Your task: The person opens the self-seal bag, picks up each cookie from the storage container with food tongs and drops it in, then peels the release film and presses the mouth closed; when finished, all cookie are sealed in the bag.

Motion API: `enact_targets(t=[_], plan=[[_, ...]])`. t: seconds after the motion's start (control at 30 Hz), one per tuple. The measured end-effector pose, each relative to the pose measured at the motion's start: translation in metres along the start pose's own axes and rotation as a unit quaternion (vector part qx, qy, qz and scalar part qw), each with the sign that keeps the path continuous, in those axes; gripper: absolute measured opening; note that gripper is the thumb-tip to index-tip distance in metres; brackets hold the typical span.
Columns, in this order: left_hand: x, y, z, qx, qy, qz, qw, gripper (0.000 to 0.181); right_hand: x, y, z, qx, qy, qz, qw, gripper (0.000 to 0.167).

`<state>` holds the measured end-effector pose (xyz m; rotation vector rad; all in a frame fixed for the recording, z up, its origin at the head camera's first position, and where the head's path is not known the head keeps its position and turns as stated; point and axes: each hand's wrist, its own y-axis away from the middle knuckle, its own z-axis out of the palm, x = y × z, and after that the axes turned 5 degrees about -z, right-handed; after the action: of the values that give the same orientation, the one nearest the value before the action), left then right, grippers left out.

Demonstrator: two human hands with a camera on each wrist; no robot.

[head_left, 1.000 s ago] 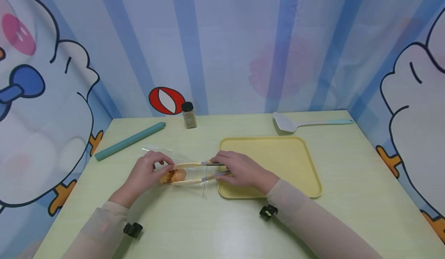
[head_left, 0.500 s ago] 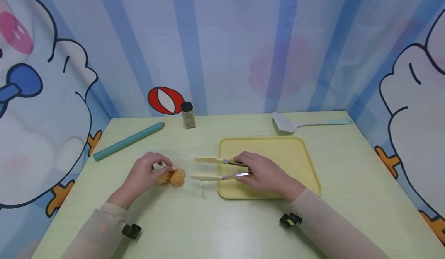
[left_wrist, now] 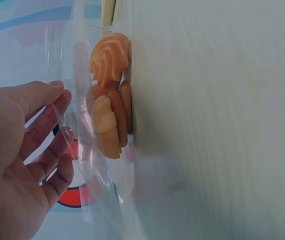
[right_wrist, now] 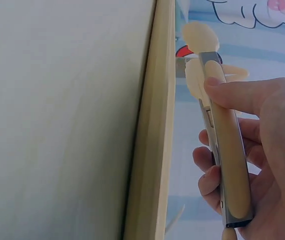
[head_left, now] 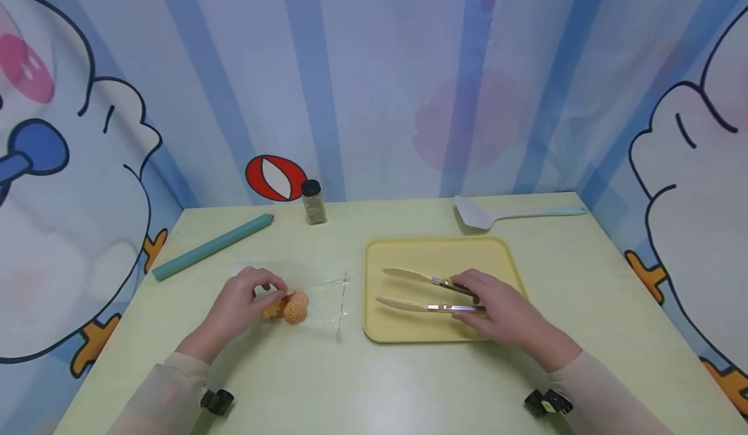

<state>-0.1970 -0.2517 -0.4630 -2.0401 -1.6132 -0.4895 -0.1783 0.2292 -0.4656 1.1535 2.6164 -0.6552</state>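
Observation:
My left hand (head_left: pixel 236 308) pinches the edge of a clear plastic bag (left_wrist: pixel 85 175) between thumb and index finger. Inside it lie several swirled cookies (head_left: pixel 295 308), bunched near that hand and resting at table level. The bag's far end (head_left: pixel 342 305) stretches toward the tray. My right hand (head_left: pixel 497 305) grips a pair of tongs (right_wrist: pixel 230 155) with cream tips and metal arms, thumb on one arm and fingers round the other. In the head view the tongs' tips stand apart over the yellow tray (head_left: pixel 432 335), pointing left, with nothing between them.
A teal stick-shaped roll (head_left: pixel 213 247) lies at the back left. Beside it stands a small black-capped spice jar (head_left: pixel 314 202). A white spatula (head_left: pixel 517 213) with a pale green handle lies along the back right, behind the tray.
The right hand has drawn the tongs rightward, out of the bag and over the tray. The left hand keeps its pinch on the bag, and the cookies stay in place.

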Motion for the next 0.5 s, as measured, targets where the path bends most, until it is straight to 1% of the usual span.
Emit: enact_targets(t=[0.1,0.27,0.5], plan=[[-0.002,0.002,0.003,0.001,0.001,0.002,1.0,0.011,0.004,0.013,-0.007,0.017,0.005,0.01,0.9998,0.049],[-0.003,0.003,0.004,0.003,0.001,0.001,1.0,0.01,0.014,0.031,-0.021,0.057,0.029,0.03,0.9975,0.049],[-0.002,0.001,0.005,0.006,-0.002,0.007,1.0,0.008,0.038,0.06,-0.044,0.084,0.052,0.093,0.9908,0.049]])
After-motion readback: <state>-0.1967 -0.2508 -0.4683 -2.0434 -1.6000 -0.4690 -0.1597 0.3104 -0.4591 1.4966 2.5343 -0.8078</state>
